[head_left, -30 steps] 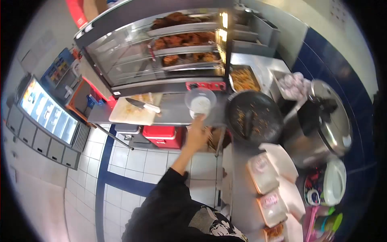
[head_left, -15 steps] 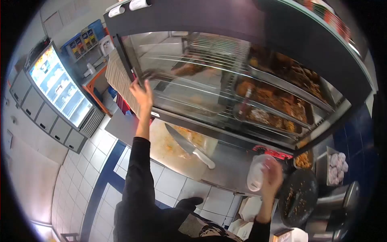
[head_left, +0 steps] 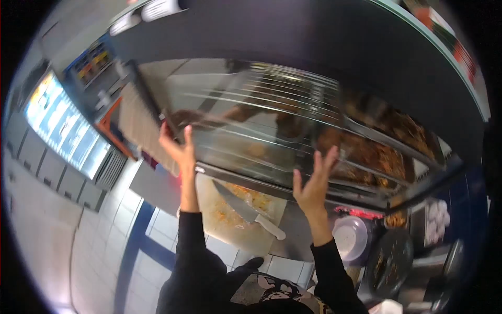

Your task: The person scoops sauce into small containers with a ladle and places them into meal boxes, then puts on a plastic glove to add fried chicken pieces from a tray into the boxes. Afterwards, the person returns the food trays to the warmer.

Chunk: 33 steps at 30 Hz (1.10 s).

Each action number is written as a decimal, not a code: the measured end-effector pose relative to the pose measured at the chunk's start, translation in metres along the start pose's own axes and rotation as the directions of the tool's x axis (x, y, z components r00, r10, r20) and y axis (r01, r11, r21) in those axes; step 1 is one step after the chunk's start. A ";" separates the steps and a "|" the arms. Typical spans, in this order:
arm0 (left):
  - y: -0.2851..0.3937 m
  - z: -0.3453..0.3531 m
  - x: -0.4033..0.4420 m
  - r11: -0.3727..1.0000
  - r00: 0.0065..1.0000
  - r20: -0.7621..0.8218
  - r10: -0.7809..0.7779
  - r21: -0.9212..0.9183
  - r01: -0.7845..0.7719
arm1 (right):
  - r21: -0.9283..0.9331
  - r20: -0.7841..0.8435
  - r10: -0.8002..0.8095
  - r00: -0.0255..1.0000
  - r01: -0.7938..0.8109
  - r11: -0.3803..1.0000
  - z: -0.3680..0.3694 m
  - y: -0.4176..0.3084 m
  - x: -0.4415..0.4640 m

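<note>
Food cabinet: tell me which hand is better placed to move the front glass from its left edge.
Left, probably: the left hand has its fingers at that edge of the glass, while the right hand is farther right.

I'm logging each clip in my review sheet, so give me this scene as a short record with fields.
left hand: open, at the left edge of the glass front
right hand: open, by the glass front; contact unclear
glass case: wire racks inside, browned food at right
cutting board: below the case, scraps and a knife on it
nearby: plastic bowl, dark pan
</note>
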<state>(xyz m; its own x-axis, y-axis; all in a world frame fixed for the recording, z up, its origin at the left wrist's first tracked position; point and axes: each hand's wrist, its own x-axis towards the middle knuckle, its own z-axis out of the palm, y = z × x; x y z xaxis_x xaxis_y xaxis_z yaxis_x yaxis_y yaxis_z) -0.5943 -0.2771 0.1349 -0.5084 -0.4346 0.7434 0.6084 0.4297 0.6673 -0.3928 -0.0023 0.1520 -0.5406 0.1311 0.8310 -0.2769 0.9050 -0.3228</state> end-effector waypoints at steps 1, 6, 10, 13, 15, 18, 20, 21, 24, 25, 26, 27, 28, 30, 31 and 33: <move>0.003 0.000 -0.003 1.000 1.000 0.012 -0.004 0.000 0.004 | 0.035 -0.019 0.006 1.000 -0.006 0.999 0.002 0.003 -0.001; 0.035 0.004 -0.019 0.997 0.994 0.099 -0.052 -0.047 0.057 | 0.117 -0.110 0.193 0.975 -0.180 0.977 -0.028 -0.016 0.001; 0.042 0.010 -0.034 0.991 0.987 0.158 -0.006 -0.134 0.028 | 0.009 -0.175 0.133 0.976 -0.134 0.991 -0.097 -0.046 -0.015; 0.054 0.007 -0.041 0.979 0.978 0.190 -0.083 -0.168 0.116 | 0.004 -0.227 0.336 0.914 -0.344 0.939 -0.139 -0.023 -0.047; 0.060 0.010 -0.047 0.971 0.974 0.200 -0.106 -0.189 0.144 | 0.073 -0.247 0.485 0.839 -0.483 0.873 -0.154 0.001 -0.078; 0.068 0.009 -0.058 0.944 0.953 0.255 -0.164 -0.241 0.227 | 0.091 -0.290 0.639 0.713 -0.644 0.760 -0.190 0.029 -0.126; 0.074 0.015 -0.068 0.942 0.963 0.258 -0.073 -0.300 0.152 | -0.005 -0.364 0.663 0.654 -0.713 0.701 -0.219 0.056 -0.159; 0.078 0.017 -0.074 0.923 0.960 0.269 -0.071 -0.348 0.166 | 0.050 -0.433 0.698 0.570 -0.758 0.651 -0.236 0.071 -0.169; 0.096 0.026 -0.096 0.912 0.955 0.285 -0.082 -0.366 0.187 | -0.013 -0.563 0.671 0.483 -0.817 0.577 -0.299 0.135 -0.189; 0.103 0.029 -0.105 0.920 0.959 0.279 -0.040 -0.364 0.145 | -0.058 -0.601 0.643 0.475 -0.828 0.558 -0.319 0.165 -0.198; 0.109 0.033 -0.113 0.915 0.959 0.283 -0.037 -0.375 0.146 | -0.099 -0.635 0.614 0.469 -0.838 0.537 -0.337 0.199 -0.205; 0.122 0.038 -0.122 0.921 0.963 0.268 -0.026 -0.367 0.127 | -0.151 -0.600 0.645 0.474 -0.858 0.490 -0.352 0.229 -0.208; 0.139 0.042 -0.132 0.928 0.968 0.252 -0.018 -0.356 0.110 | -0.204 -0.562 0.678 0.475 -0.873 0.443 -0.367 0.260 -0.209; 0.166 0.052 -0.150 0.934 0.973 0.230 -0.003 -0.348 0.085 | -0.358 -0.468 0.703 0.536 -0.842 0.403 -0.384 0.331 -0.225; 0.182 0.055 -0.158 0.946 0.976 0.219 -0.014 -0.314 0.085 | -0.456 -0.416 0.737 0.532 -0.824 0.337 -0.388 0.353 -0.228; 0.182 0.062 -0.170 0.972 0.982 0.185 -0.024 -0.226 0.066 | -0.543 -0.287 0.843 0.455 -0.803 0.248 -0.390 0.395 -0.237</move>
<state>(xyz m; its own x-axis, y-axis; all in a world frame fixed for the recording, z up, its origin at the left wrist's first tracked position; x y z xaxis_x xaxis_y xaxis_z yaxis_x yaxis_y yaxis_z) -0.4347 -0.0764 0.1332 -0.6268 -0.2909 0.7228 0.6954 0.2095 0.6874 -0.0642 0.4819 0.0039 -0.2514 0.9388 0.2355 0.7961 0.3390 -0.5013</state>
